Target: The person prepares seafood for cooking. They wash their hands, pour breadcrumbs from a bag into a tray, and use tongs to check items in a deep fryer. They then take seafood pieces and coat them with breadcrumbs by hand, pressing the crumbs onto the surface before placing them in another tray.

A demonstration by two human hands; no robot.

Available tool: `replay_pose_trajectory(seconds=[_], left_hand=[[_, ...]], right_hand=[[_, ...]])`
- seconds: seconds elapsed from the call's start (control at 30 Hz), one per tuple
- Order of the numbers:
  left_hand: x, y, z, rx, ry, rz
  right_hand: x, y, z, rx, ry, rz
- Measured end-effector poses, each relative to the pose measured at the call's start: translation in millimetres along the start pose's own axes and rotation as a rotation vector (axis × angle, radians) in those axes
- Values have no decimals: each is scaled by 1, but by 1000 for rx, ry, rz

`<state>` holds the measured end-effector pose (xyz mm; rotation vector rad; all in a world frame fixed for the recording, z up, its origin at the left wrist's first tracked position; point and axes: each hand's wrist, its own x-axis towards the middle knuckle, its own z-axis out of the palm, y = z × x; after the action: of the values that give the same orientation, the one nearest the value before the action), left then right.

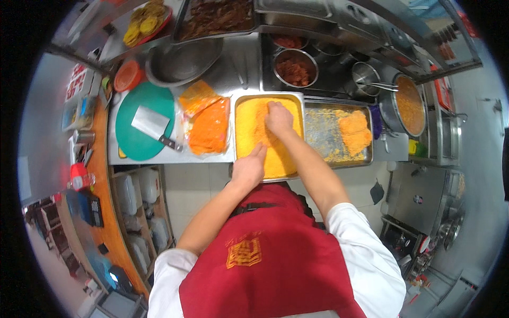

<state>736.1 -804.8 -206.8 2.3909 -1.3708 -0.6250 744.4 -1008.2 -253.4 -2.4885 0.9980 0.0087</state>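
Note:
A deep metal tray [301, 119] full of yellow crumbs [246, 119] lies before me. In it, an orange, crumb-dusted patch [260, 123], perhaps a flat piece of food, shows beside and under my hands. My right hand [279, 118] is at the patch's far part, fingers bent down. Nearer to me, my left hand [250, 165] touches the near part with its fingers close together. Whether either hand grips anything is hidden. To the right, a shallower metal tray [318, 159] holds scattered crumbs and a flat orange coated piece [354, 132].
Left of the crumbs lie orange food in a plastic bag [208, 133] and a cleaver [150, 123] on a round green cutting board [127, 139]. Behind stand a large metal bowl [185, 59], a bowl of reddish meat [295, 69] and a pot [409, 105] at right.

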Motion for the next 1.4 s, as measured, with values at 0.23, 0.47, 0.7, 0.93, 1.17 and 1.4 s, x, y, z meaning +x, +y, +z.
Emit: replay_pose_trajectory(seconds=[0.23, 0.47, 0.7, 0.93, 1.17, 1.4], left_hand=[[-32, -24, -6, -164, 130, -91], [-25, -30, -7, -170, 86, -95], [-19, -35, -1, -200, 138, -26], [-13, -31, 9, -199, 152, -15], [-7, -18, 11, -228, 178, -71], [-25, -14, 11, -226, 244, -193]], right_hand=[[8, -19, -15, -54, -133, 46], [0, -1, -9, 17, -48, -2], [-32, -7, -83, 372, -127, -117], [-71, 43, -178, 933, -35, -24], [-58, 123, -175, 795, 119, 127], [-24, 183, -97, 978, 193, 355]])
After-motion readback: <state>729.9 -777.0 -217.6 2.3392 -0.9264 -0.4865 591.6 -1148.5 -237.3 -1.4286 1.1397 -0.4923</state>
